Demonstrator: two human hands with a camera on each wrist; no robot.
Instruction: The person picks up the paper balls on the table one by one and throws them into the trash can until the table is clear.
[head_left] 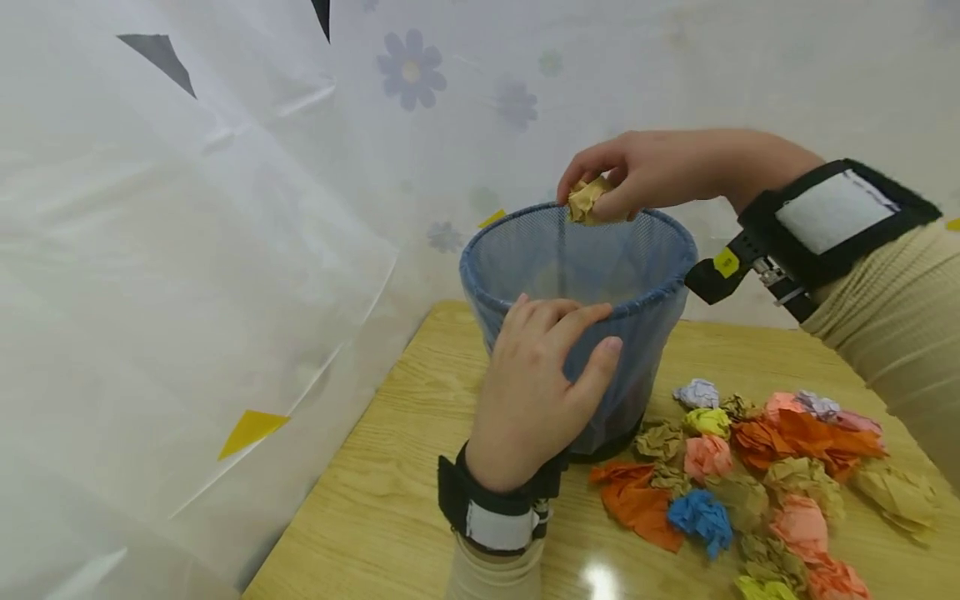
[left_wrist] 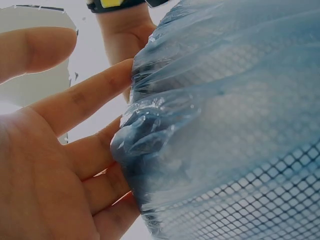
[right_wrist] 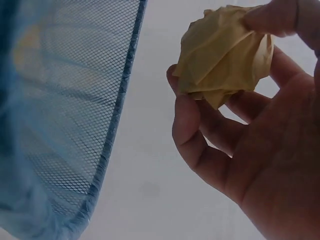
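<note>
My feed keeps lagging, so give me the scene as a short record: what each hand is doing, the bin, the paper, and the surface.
left hand: left hand grips the near side of the bin at its rim, fingers on the plastic liner
right hand: right hand pinches a tan paper ball above the far rim
bin: blue mesh bin, upright on the table, lined with a thin plastic bag
loose paper: pile of crumpled paper on the table, right of the bin; orange, pink, blue, tan, yellow, white
surface: wooden table
</note>
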